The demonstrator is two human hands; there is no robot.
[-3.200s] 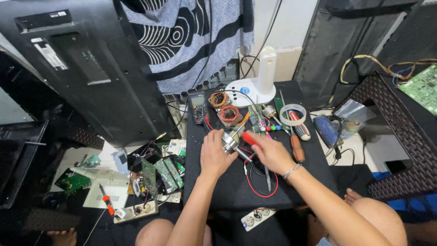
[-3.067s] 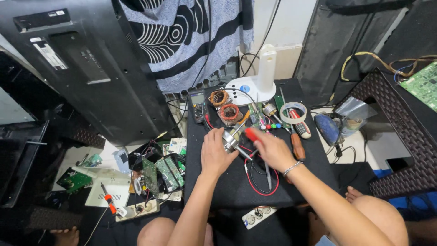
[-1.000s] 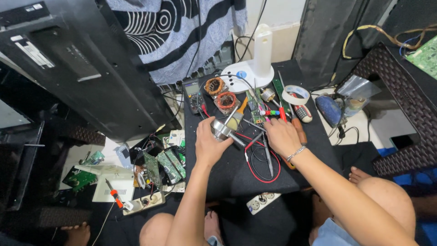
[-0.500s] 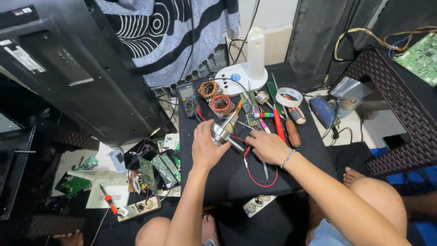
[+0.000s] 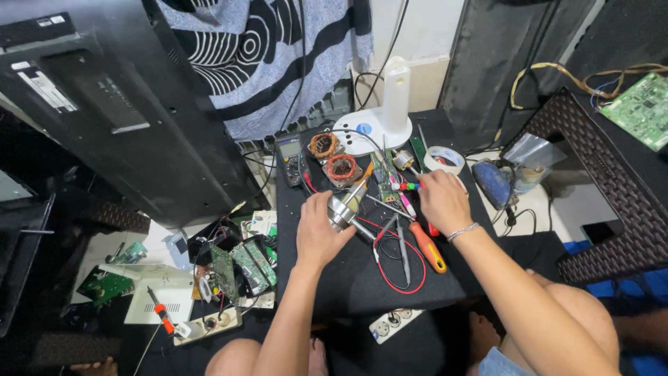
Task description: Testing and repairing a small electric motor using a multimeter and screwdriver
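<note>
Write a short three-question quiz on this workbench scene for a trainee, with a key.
1. True or false: the left hand grips a round metal motor part.
2. Which lies nearest the right hand? A) the orange-handled screwdriver B) the multimeter C) the white power strip
3. Fill in: the roll of tape lies beside the white ___ base.

Key:
1. True.
2. A; it lies on the black mat just below that hand.
3. Fan; its white post stands on it.
</note>
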